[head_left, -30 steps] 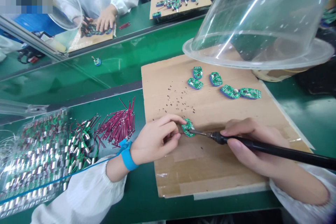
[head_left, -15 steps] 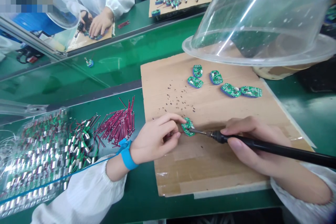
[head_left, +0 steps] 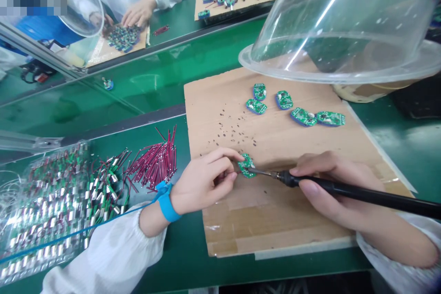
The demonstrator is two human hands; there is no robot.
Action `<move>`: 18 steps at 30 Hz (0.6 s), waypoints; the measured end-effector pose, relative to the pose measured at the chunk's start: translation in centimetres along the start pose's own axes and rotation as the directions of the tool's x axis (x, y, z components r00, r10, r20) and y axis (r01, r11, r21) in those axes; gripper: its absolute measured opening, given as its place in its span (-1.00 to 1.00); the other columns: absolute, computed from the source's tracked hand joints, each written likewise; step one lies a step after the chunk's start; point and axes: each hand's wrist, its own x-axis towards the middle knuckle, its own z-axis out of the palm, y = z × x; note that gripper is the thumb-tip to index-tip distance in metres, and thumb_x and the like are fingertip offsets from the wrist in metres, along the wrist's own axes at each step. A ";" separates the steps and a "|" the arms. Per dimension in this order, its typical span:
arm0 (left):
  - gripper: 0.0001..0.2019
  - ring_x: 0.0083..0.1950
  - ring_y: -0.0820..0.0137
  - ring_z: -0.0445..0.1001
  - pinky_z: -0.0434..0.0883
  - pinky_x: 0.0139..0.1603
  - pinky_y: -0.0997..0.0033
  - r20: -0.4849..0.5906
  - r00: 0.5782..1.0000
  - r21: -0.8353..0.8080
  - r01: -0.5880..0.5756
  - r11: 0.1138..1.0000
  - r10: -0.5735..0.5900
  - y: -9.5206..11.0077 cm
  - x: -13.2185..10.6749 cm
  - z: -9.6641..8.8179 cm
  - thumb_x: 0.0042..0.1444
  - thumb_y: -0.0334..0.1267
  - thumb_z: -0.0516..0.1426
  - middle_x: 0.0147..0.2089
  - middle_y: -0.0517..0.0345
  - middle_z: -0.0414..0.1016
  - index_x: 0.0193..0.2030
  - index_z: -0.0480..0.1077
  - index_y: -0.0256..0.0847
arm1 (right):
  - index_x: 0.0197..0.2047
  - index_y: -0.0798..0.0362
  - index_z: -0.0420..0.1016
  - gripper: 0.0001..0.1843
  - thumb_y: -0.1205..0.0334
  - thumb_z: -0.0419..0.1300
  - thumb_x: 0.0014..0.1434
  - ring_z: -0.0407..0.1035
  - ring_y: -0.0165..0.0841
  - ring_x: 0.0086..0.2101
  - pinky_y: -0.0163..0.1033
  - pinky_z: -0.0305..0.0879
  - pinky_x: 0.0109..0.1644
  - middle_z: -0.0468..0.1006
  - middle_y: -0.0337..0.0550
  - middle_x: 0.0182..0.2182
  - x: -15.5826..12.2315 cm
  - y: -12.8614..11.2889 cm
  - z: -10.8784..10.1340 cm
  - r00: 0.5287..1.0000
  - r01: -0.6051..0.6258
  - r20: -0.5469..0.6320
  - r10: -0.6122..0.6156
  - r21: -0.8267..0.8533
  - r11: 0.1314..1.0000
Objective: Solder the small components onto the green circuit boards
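My left hand (head_left: 205, 181) pinches a small green circuit board (head_left: 246, 166) just above a cardboard sheet (head_left: 262, 220). My right hand (head_left: 330, 188) grips a black soldering iron (head_left: 344, 191), and its metal tip touches the board's lower right edge. The fingers partly hide the board's left side. Several similar green boards (head_left: 284, 99) lie on the cardboard above my hands. Dark specks are scattered across the sheet. A blue wrist strap (head_left: 167, 204) circles my left wrist.
A large clear plastic dome (head_left: 344, 23) tilts over the far edge of the cardboard. A bundle of red wires (head_left: 153, 163) and a clear tray of wired parts (head_left: 48, 211) lie left on the green bench. Beyond a metal rail, a co-worker's hand (head_left: 139, 11) works over boards.
My hands and the soldering iron keep nearly the same hold on the board. The view has shifted slightly, and the co-worker's hands have moved over their pile.
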 end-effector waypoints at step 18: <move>-0.91 -0.48 0.64 0.24 0.30 -0.40 0.48 -0.003 1.000 0.015 -0.007 1.000 0.008 0.1 0.1 0.0 0.25 -0.47 0.12 0.19 0.19 0.46 -0.26 0.33 -0.22 | -0.15 -0.02 0.44 -0.83 0.41 0.20 0.22 0.51 -0.43 -0.49 -0.32 0.41 -0.44 0.62 -0.23 -0.39 0.4 -0.3 0.3 0.999 0.020 -0.048 -0.020 -0.003 1.000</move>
